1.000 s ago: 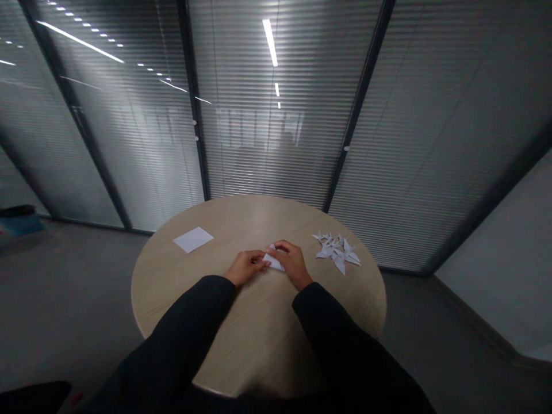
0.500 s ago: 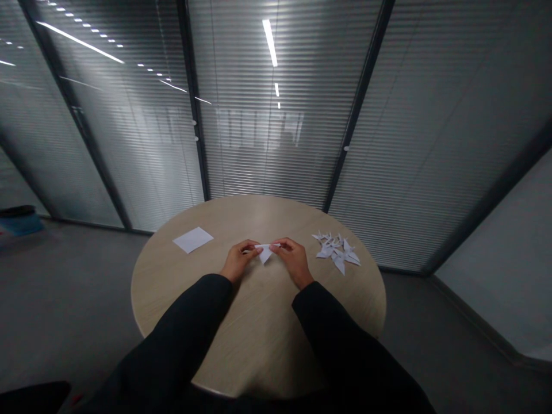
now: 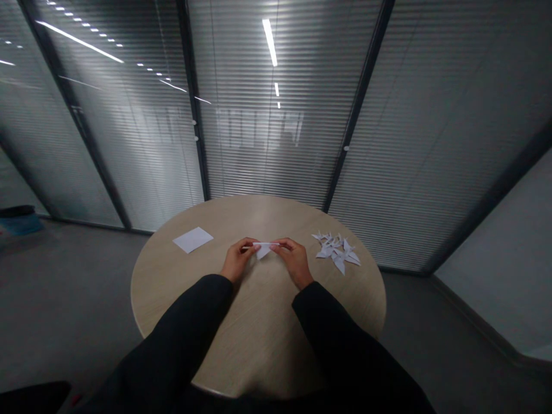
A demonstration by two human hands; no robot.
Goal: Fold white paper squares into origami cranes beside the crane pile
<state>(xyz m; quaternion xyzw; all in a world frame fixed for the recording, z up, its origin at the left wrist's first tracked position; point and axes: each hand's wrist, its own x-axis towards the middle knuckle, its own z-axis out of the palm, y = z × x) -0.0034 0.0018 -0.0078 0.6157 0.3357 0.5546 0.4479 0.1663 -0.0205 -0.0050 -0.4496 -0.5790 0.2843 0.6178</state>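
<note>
Since a sec ago, both hands had lifted the folded paper (image 3: 263,248) off the table (image 3: 259,322): left hand (image 3: 236,261) & right hand (image 3: 294,260) pinched its ends, paper stretched btwn fingertips, well left of the paper stars (image 3: 336,248).

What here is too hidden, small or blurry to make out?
1. Head view: the folded paper, pinched by the left hand and right hand, has its ends covered by them; its folds are too small to read.
2. The pile of paper shapes: too small to count.
3. The table: its near edge is hidden by the dark sleeves.
</note>
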